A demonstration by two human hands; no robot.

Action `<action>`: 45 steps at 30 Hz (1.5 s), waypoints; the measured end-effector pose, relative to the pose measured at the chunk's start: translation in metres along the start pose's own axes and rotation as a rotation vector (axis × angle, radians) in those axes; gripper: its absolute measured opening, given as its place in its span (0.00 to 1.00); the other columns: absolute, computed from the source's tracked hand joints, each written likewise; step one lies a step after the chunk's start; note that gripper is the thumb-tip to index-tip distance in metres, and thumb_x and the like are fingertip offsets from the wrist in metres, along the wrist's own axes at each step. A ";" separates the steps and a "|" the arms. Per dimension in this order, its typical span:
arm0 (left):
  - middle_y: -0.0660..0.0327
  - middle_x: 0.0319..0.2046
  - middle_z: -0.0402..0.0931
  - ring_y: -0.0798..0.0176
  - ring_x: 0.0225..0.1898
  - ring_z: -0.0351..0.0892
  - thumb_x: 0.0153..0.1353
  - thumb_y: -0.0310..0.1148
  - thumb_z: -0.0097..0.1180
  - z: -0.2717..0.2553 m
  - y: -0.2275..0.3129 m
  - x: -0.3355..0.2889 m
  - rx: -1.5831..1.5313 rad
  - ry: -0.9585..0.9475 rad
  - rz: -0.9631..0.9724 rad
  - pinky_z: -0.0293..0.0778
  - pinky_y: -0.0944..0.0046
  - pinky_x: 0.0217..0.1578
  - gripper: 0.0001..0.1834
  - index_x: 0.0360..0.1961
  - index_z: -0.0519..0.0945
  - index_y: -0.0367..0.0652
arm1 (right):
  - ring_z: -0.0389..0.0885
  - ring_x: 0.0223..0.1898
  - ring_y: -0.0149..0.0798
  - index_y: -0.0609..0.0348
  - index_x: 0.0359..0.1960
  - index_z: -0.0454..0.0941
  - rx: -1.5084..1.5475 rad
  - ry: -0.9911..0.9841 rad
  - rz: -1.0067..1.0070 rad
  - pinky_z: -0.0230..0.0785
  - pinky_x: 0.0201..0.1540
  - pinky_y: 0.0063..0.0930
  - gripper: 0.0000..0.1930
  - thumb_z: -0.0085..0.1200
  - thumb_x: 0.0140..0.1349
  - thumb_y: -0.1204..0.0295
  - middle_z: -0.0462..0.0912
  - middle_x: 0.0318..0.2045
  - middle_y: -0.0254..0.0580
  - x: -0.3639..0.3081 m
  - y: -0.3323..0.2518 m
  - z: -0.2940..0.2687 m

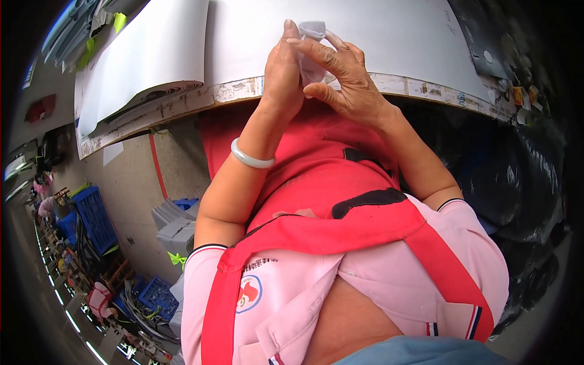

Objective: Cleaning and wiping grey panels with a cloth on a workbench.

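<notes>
A small folded piece of pale lavender-white fabric (312, 68) is held up between my hands, over the near edge of the white-covered table (389, 36). My left hand (283, 72) grips its left side, thumb pointing up and the other fingers mostly hidden behind. On the other side, my right hand (348, 76) curves around the piece; its index finger reaches across to my left thumb, and its own thumb lies lower, by the bottom of the fabric. The upper end of the piece sticks out above my fingers, looking folded over.
A thick roll of white paper (152, 55) lies at the table's left. Stacked grey-blue fabric (76, 30) is at the far left. Black plastic bags (511, 176) crowd the right side below the table. Blue crates (96, 219) and grey bundles (173, 222) stand on the floor to the left.
</notes>
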State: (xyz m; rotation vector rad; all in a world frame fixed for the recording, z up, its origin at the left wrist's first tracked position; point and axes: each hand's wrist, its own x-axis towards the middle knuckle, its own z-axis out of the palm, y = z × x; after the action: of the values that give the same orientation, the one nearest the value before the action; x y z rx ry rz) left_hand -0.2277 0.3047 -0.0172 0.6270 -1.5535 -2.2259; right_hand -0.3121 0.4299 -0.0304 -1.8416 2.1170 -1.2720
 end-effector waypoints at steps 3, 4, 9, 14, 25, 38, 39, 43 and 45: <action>0.54 0.41 0.76 0.62 0.44 0.79 0.74 0.52 0.36 -0.027 0.023 0.009 -0.176 0.030 0.125 0.79 0.62 0.45 0.28 0.51 0.73 0.36 | 0.52 0.72 0.51 0.38 0.68 0.64 0.557 -0.079 0.065 0.52 0.70 0.47 0.35 0.56 0.59 0.45 0.64 0.69 0.36 0.005 -0.021 -0.017; 0.53 0.42 0.77 0.62 0.44 0.80 0.73 0.54 0.37 -0.036 0.032 0.014 0.016 -0.028 0.165 0.79 0.62 0.45 0.29 0.52 0.73 0.36 | 0.52 0.73 0.49 0.38 0.69 0.62 0.538 -0.138 0.034 0.57 0.69 0.43 0.37 0.59 0.58 0.48 0.59 0.70 0.37 0.005 -0.021 -0.018; 0.56 0.25 0.74 0.64 0.26 0.71 0.70 0.39 0.37 -0.013 0.020 -0.005 0.444 -0.342 -0.069 0.72 0.61 0.33 0.21 0.33 0.75 0.32 | 0.61 0.68 0.39 0.40 0.72 0.55 0.837 -0.207 0.161 0.56 0.68 0.34 0.40 0.48 0.62 0.39 0.64 0.67 0.39 0.018 -0.022 -0.027; 0.53 0.29 0.78 0.53 0.29 0.77 0.71 0.41 0.40 -0.017 0.023 -0.032 1.043 -0.355 0.473 0.73 0.56 0.34 0.18 0.37 0.78 0.40 | 0.70 0.60 0.46 0.52 0.75 0.32 1.386 -0.334 0.554 0.57 0.66 0.49 0.50 0.41 0.62 0.37 0.38 0.74 0.50 0.023 -0.023 -0.051; 0.56 0.30 0.80 0.64 0.29 0.78 0.73 0.42 0.43 -0.043 0.012 -0.016 0.251 -0.132 0.129 0.73 0.65 0.31 0.20 0.46 0.80 0.35 | 0.71 0.58 0.70 0.42 0.75 0.34 2.410 -0.312 0.610 0.71 0.57 0.51 0.44 0.38 0.66 0.38 0.44 0.73 0.54 0.014 -0.013 -0.039; 0.58 0.31 0.78 0.54 0.39 0.75 0.59 0.36 0.55 -0.024 -0.003 -0.011 1.276 -0.107 0.695 0.70 0.57 0.42 0.10 0.31 0.80 0.40 | 0.59 0.68 0.40 0.46 0.75 0.41 0.903 -0.338 0.384 0.53 0.69 0.35 0.45 0.42 0.64 0.38 0.63 0.64 0.45 0.009 -0.026 -0.006; 0.58 0.31 0.78 0.54 0.39 0.75 0.59 0.36 0.55 -0.023 -0.002 -0.014 1.276 -0.112 0.692 0.70 0.57 0.42 0.10 0.31 0.80 0.40 | 0.59 0.68 0.40 0.46 0.75 0.41 0.906 -0.335 0.389 0.53 0.69 0.35 0.45 0.42 0.64 0.38 0.63 0.64 0.45 0.009 -0.026 -0.007; 0.53 0.30 0.77 0.47 0.39 0.74 0.61 0.35 0.51 -0.017 0.015 -0.025 0.899 -0.266 0.336 0.71 0.52 0.42 0.11 0.30 0.79 0.38 | 0.81 0.48 0.33 0.47 0.75 0.44 0.632 -0.332 0.057 0.70 0.57 0.26 0.40 0.46 0.68 0.47 0.80 0.45 0.46 0.019 -0.001 -0.002; 0.52 0.31 0.77 0.47 0.40 0.76 0.62 0.34 0.50 -0.016 0.017 -0.024 0.946 -0.250 0.618 0.72 0.53 0.41 0.11 0.31 0.80 0.37 | 0.74 0.59 0.47 0.45 0.75 0.31 1.267 -0.525 -0.348 0.63 0.64 0.40 0.46 0.47 0.67 0.47 0.57 0.67 0.55 0.025 0.028 0.004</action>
State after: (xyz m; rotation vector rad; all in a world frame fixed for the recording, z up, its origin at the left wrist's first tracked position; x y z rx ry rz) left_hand -0.1987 0.2989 -0.0023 0.0320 -2.4877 -1.0759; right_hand -0.3396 0.4047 -0.0385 -1.5819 0.4384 -1.4069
